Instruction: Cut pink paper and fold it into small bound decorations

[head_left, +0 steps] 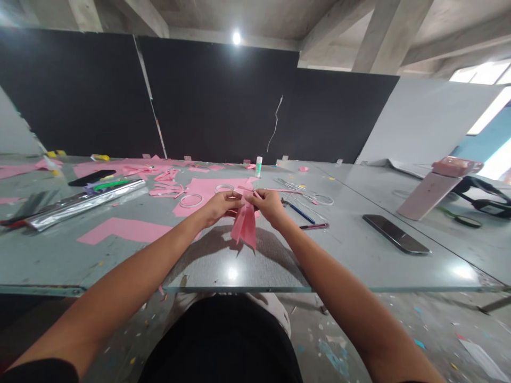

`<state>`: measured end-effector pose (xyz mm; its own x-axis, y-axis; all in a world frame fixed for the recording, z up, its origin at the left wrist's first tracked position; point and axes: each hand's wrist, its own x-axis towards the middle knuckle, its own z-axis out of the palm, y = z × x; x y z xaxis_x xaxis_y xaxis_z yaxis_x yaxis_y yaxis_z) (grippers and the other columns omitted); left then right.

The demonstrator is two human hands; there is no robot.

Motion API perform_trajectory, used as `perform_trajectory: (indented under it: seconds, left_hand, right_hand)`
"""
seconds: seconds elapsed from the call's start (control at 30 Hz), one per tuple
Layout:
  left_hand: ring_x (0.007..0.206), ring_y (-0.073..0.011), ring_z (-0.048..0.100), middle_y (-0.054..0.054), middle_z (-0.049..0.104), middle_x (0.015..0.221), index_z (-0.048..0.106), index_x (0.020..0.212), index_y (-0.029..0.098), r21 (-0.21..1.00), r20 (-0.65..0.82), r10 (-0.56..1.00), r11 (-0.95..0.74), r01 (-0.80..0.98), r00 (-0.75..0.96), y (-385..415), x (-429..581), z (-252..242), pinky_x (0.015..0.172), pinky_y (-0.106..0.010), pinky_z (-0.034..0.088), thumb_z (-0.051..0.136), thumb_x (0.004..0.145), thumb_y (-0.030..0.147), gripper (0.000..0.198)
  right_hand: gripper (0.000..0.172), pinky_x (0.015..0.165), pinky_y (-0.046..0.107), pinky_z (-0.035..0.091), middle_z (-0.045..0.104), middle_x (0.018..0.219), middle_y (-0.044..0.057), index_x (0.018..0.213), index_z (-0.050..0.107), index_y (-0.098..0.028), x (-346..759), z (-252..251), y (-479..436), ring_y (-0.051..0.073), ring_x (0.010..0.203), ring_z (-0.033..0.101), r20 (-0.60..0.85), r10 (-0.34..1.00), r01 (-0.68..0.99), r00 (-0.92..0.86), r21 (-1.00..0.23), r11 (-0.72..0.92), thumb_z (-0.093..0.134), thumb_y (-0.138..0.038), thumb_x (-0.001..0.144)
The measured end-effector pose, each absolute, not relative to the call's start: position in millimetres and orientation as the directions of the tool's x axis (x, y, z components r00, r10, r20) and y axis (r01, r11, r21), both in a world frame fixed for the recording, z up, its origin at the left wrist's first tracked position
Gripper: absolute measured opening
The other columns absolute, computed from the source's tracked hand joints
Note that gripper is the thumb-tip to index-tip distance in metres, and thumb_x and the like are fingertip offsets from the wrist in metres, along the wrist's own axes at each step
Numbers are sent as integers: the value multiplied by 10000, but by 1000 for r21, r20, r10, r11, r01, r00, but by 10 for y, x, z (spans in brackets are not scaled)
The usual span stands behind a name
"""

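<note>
A pink paper bow (244,226) hangs above the table near its front edge, its two tails pointing down. My left hand (221,206) pinches the bow's upper part from the left, fingers closed on it. From the right, my right hand (269,205) grips the top of the same bow between thumb and fingers. Both hands partly cover the upper folds. Behind them lies a flat pink paper sheet (205,187) with a thin white ring (190,200) on it. Just right of my right hand rest a blue-handled tool (299,211) and a slim dark reddish stick-like tool (314,226).
A glue stick (258,167) stands toward the back, with coiled wire (319,198) to its right. A phone (395,234) and pink bottle (425,197) are on the right. Left are a foil roll (85,205), a pink paper offcut (123,230) and scattered scraps.
</note>
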<state>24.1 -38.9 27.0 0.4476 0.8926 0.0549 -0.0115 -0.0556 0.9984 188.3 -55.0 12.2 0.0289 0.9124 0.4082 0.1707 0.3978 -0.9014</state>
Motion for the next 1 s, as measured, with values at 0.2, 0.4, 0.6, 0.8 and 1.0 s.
perform_trajectory:
  seconds: [0.2, 0.4, 0.6, 0.8, 1.0]
  left_hand:
    - [569, -118, 581, -32, 636, 659, 668, 742, 110, 988, 90, 879, -139, 71, 467, -373, 257, 247, 615, -284, 480, 802, 540, 387, 368]
    - [562, -103, 567, 2, 596, 637, 633, 693, 116, 976, 216, 918, -195, -96, 333, -357, 259, 267, 610, -279, 496, 805, 530, 349, 332]
    - [567, -92, 557, 17, 585, 641, 629, 696, 124, 970, 241, 929, -219, -109, 282, -311, 238, 246, 598, -265, 504, 816, 505, 349, 349]
    - [570, -96, 553, 10, 595, 657, 634, 712, 117, 970, 240, 939, -224, -92, 244, -381, 286, 289, 583, -280, 517, 833, 464, 344, 390]
    - [572, -107, 562, 9, 591, 642, 594, 679, 120, 955, 291, 937, -273, -113, 195, -414, 326, 278, 571, -295, 528, 824, 471, 378, 403]
  right_hand:
    - [335, 494, 240, 400, 479, 484, -42, 554, 518, -177, 1839, 134, -591, 107, 488, 478, 403, 915, 139, 12, -907, 397, 670, -471, 603]
    - [401, 517, 235, 416, 555, 620, -24, 762, 573, -175, 1820, 140, -616, 98, 529, 499, 359, 933, -47, -19, -932, 358, 619, -553, 636]
    - [336, 568, 252, 403, 581, 617, -3, 690, 563, -170, 1774, 101, -593, 128, 603, 524, 470, 879, 178, 79, -874, 452, 676, -470, 587]
    - [221, 519, 250, 371, 542, 556, -18, 618, 526, -192, 1742, 101, -617, 116, 534, 465, 531, 833, 290, 158, -831, 475, 627, -388, 627]
    - [191, 534, 252, 390, 572, 564, -8, 614, 555, -190, 1696, 96, -654, 121, 542, 482, 570, 792, 335, 219, -807, 487, 616, -363, 665]
